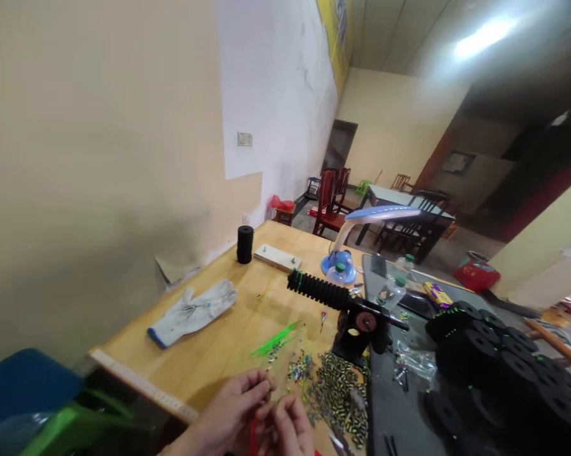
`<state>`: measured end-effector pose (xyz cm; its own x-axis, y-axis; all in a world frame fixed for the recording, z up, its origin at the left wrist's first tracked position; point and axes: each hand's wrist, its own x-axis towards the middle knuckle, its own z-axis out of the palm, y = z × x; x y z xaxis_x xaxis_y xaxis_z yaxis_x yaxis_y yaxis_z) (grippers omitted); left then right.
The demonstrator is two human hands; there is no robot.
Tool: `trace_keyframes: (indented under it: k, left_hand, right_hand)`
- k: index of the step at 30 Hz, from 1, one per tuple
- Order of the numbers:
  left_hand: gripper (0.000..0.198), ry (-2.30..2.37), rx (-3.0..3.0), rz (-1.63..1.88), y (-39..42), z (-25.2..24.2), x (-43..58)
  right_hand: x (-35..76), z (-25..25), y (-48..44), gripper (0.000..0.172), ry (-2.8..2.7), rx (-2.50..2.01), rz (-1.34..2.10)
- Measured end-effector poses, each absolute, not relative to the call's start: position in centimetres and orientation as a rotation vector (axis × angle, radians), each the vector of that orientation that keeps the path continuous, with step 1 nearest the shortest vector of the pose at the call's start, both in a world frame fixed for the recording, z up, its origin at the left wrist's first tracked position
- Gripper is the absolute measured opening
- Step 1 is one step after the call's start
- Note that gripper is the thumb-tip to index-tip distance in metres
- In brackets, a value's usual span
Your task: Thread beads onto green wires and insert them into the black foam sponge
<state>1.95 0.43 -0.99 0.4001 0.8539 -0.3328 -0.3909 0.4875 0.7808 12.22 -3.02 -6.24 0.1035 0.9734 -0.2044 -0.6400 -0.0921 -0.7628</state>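
Black-and-gold beads (337, 396) lie heaped on our desk (209, 370), just right of our right hand (292, 425), the nearer; it and our left hand (242, 404) pinch side by side (what, we cannot tell).

On the table (204, 370), a glove (193, 313) lies left of the vise (346, 342) and a lamp (345, 235) stands behind it; beads (337, 396) spread before it, and what look like spools (499, 361) crowd its right.
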Motion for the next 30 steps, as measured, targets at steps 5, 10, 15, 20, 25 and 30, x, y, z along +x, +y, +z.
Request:
trace_keyframes:
  k: [5, 10, 15, 20, 25, 30]
  left_hand:
    - [0.044, 0.751, 0.552, 0.873, 0.0, -1.6, 0.5]
    - [0.04, 0.679, 0.513, 0.882, -0.1, -2.1, -1.1]
    - [0.039, 0.637, 0.511, 0.877, -0.2, -2.4, -1.6]
    - [0.04, 0.655, 0.517, 0.881, -0.4, -2.4, -1.7]
    - [0.039, 0.655, 0.522, 0.888, -0.5, -2.4, -1.5]
    - [0.037, 0.641, 0.54, 0.911, -0.6, -2.2, -1.5]
  right_hand:
    - [10.8, -4.9, -3.2, 0.043, -0.569, -0.949, 1.441]
    - [9.8, -5.0, -3.5, 0.041, -0.594, -0.983, 1.476]
    - [10.0, -5.6, -3.4, 0.04, -0.592, -0.986, 1.538]
    - [9.9, -5.7, -3.3, 0.042, -0.589, -1.0, 1.551]
    - [9.7, -5.3, -3.5, 0.045, -0.57, -1.008, 1.535]
    - [9.7, -4.9, -3.5, 0.045, -0.56, -0.993, 1.536]
